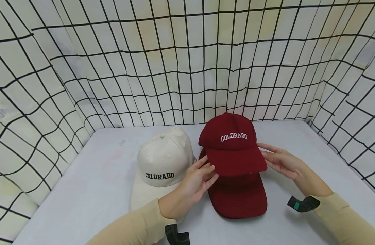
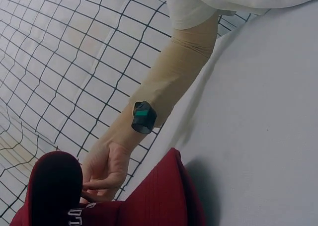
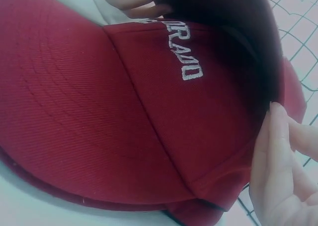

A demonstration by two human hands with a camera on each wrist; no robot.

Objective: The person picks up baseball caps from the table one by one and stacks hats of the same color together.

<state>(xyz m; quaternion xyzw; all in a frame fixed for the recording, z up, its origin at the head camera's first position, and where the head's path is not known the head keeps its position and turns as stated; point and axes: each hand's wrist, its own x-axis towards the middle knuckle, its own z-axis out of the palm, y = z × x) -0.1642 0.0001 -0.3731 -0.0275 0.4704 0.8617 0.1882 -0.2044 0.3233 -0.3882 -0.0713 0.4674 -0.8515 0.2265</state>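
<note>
A dark red baseball cap (image 1: 227, 129) with white COLORADO lettering is held up in both hands, brim toward me. My left hand (image 1: 194, 183) pinches the left edge of its brim. On the other side my right hand (image 1: 282, 162) grips the cap's edge, some fingers hidden behind it. Directly beneath is another red cap (image 1: 239, 200), its crown mostly covered in the head view. Its white lettering shows in the right wrist view, where a second edge appears under its brim (image 3: 79, 116). Next to my left forearm sits an off-white cap (image 1: 163, 158) with black COLORADO lettering.
A white table surface (image 1: 104, 173) bears the caps. Black grid netting (image 1: 193, 58) over white cloth encloses the back and both sides. Dark wrist devices (image 1: 303, 204) are worn on both sleeved arms.
</note>
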